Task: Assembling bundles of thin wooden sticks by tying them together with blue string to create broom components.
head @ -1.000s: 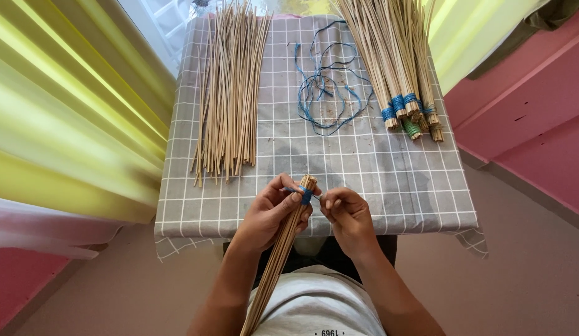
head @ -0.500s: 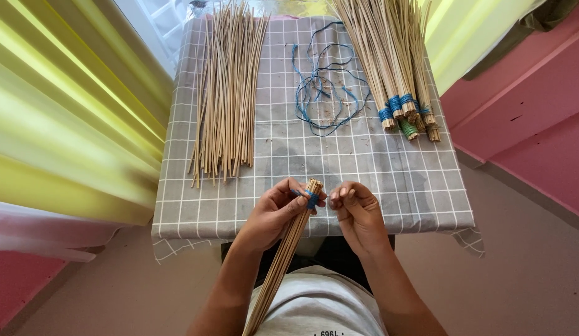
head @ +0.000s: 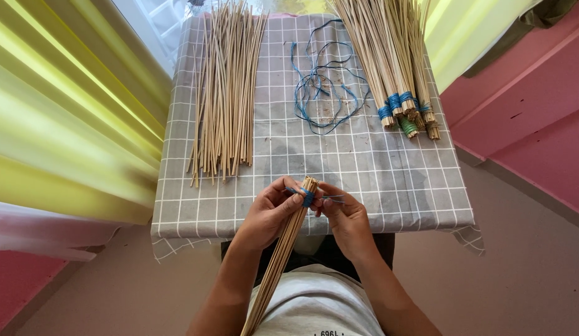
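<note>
The left hand is closing around a bundle of thin sticks just over the near edge of the checked grey cloth, while the right hand is pinching the blue string wound near the bundle's top. Keeping the sticks squeezed tight and the turns close together would likely make a firm binding. No packages or signs are showing; tied bundles with blue and green bands are lying far right, loose sticks far left, spare blue cord between them.
</note>
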